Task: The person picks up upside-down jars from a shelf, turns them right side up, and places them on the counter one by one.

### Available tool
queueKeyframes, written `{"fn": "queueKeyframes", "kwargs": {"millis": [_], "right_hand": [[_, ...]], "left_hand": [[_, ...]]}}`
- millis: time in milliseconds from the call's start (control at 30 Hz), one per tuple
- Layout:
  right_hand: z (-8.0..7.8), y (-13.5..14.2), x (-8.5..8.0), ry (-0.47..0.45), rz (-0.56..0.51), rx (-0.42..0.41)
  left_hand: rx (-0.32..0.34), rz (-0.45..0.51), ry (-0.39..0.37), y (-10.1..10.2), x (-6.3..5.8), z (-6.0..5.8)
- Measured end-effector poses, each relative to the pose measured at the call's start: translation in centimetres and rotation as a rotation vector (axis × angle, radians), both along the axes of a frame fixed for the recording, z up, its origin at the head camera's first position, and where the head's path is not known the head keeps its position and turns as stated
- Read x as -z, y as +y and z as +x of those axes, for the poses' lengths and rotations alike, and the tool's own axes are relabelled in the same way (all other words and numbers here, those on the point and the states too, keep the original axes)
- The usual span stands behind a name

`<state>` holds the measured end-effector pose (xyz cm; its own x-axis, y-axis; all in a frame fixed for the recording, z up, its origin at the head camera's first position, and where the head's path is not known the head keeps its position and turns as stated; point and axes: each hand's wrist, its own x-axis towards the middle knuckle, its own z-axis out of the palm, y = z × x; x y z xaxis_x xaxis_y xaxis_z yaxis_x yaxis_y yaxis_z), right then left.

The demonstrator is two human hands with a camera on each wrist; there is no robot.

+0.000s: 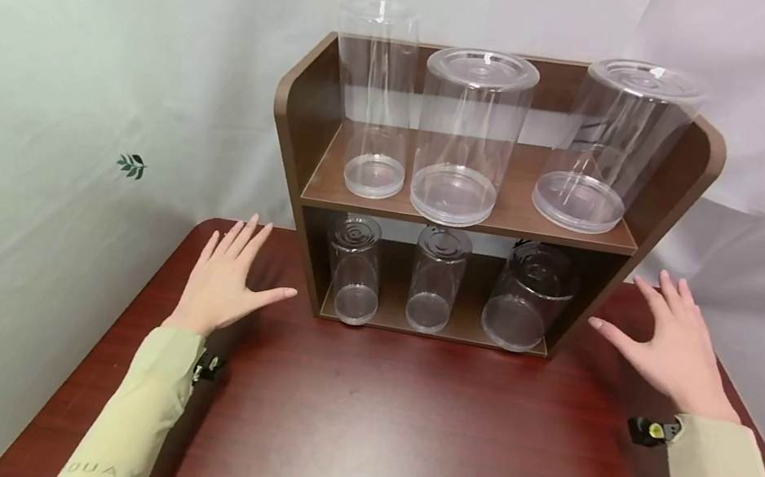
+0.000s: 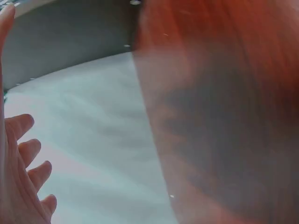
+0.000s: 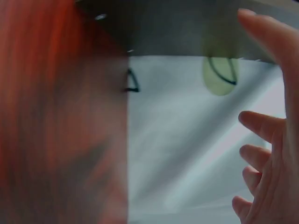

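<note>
A brown two-tier shelf [image 1: 473, 226] stands at the back of the table, with clear plastic jars on both levels. Up top are a slim tall jar [image 1: 373, 105], a wide jar [image 1: 473, 128] in the middle and another wide jar [image 1: 612, 141] at the right. Below stand a small jar [image 1: 357, 268], a second small jar [image 1: 437, 280] and a wider jar [image 1: 529, 298]. My left hand [image 1: 222, 280] is spread beside the shelf's left side, holding nothing. On the opposite side my right hand [image 1: 678, 349] is also spread, fingers apart and nothing held.
The dark red table [image 1: 420, 434] reaches toward me in front of the shelf. White cloth [image 1: 40, 97] hangs behind and on both sides, with a small printed leaf [image 1: 132, 166] at the left.
</note>
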<state>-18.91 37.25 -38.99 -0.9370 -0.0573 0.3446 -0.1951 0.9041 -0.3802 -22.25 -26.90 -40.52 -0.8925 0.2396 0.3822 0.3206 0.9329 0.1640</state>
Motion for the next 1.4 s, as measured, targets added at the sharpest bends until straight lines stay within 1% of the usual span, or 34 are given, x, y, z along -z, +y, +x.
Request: {"fn": "queueKeyframes", "kwargs": {"millis": [200, 267, 333, 467, 567, 700, 800, 900, 967, 1100, 1200, 1267, 1333, 1400], "right_hand": [[0.1, -0.6, -1.8, 0.059, -0.06, -0.031], [0.3, -0.9, -2.5, 0.079, -0.081, -0.032], [0.5, -1.2, -3.2, 0.106, -0.11, -0.025], [1.0, -2.0, -4.2, 0.171, -0.167, -0.003], [1.3, -2.7, -4.6, 0.233, -0.218, 0.024], [1.8, -3.3, -5.1, 0.34, -0.278, 0.067], [2.2, -3.8, -5.5, 0.414, -0.306, 0.081], [2.8, -4.7, -6.3, 0.488, -0.338, 0.087], [3.5, -5.7, -7.3, 0.542, -0.356, 0.09], [4.8, -7.8, -9.8, 0.666, -0.365, 0.068], [5.3, -8.8, -11.4, 0.74, -0.366, 0.033], [5.3, -9.0, -12.3, 0.773, -0.38, 0.012], [5.0, -9.0, -13.1, 0.801, -0.394, -0.003], [4.7, -8.9, -13.9, 0.817, -0.418, -0.011]], "left_hand": [[0.007, 0.057, 0.04, 0.7, -1.8, 0.6], [0.008, 0.097, 0.055, 1.1, -2.3, 0.8], [0.009, 0.162, 0.072, 1.6, -2.6, 0.9], [0.013, 0.335, 0.099, 2.8, -3.1, 1.5], [0.024, 0.442, 0.146, 3.8, -3.7, 2.1], [0.066, 0.579, 0.225, 5.0, -4.7, 2.4], [0.109, 0.692, 0.271, 5.8, -5.6, 2.7], [0.144, 0.776, 0.297, 6.7, -6.8, 3.0], [0.163, 0.815, 0.306, 7.3, -7.7, 3.4], [0.204, 0.871, 0.319, 9.0, -10.3, 4.5], [0.219, 0.889, 0.315, 9.9, -12.1, 5.2], [0.221, 0.905, 0.311, 10.2, -13.0, 5.2], [0.219, 0.943, 0.303, 10.5, -13.7, 5.0], [0.216, 0.991, 0.299, 10.6, -14.3, 4.6]]}}
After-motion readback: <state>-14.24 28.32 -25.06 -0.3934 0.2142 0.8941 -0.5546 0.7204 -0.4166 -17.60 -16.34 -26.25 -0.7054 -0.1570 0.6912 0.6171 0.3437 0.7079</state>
